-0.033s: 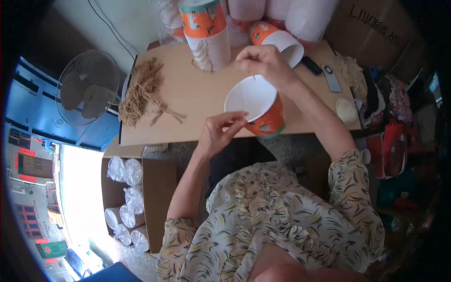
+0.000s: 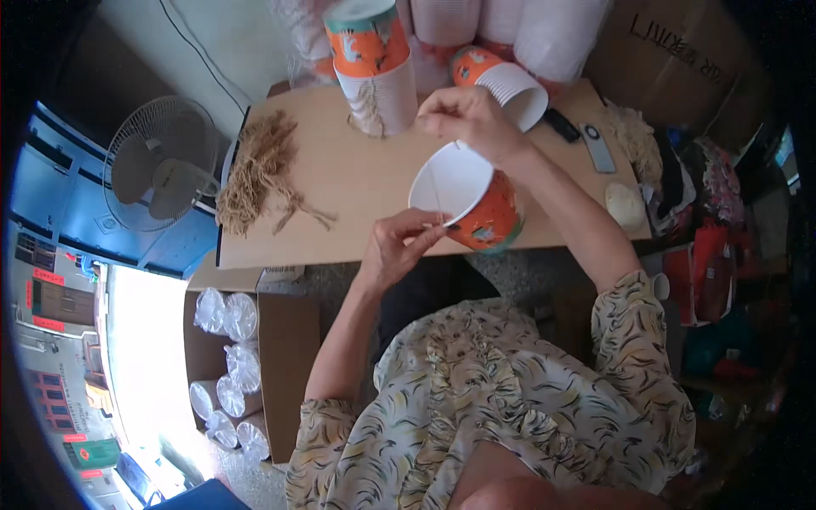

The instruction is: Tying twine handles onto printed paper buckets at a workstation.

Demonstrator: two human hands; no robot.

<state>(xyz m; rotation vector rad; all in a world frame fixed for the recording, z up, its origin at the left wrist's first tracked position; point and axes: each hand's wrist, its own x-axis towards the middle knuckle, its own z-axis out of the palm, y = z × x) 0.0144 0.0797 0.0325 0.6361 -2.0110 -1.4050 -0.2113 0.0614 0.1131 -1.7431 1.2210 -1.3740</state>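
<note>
A paper bucket point(image 2: 495, 212), orange with animal figures outside and white inside, is tilted with its mouth toward the upper left, over the table's near edge. The thumb and fingers of my left hand point(image 2: 398, 245) pinch its near rim. Above the far rim is my right hand point(image 2: 476, 123), its fingers closed in a pinch; what they hold, if anything, is too small to make out. A faint thin line crosses the bucket's mouth, ending near my left fingertips. Beyond stands a stack of nested buckets point(image 2: 393, 102), with tan cord hanging on its side.
Tan cords point(image 2: 255, 174) lie in a tangled bundle on the table's left, beside a fan point(image 2: 161, 166). Another bucket stack point(image 2: 520, 92) lies on its side at back right, near a phone point(image 2: 597, 149). A carton point(image 2: 289, 357) of plastic-wrapped packs stands below left.
My right hand has shifted slightly left, and the bucket has turned a little with its base moving right. My left hand keeps its pinch on the rim.
</note>
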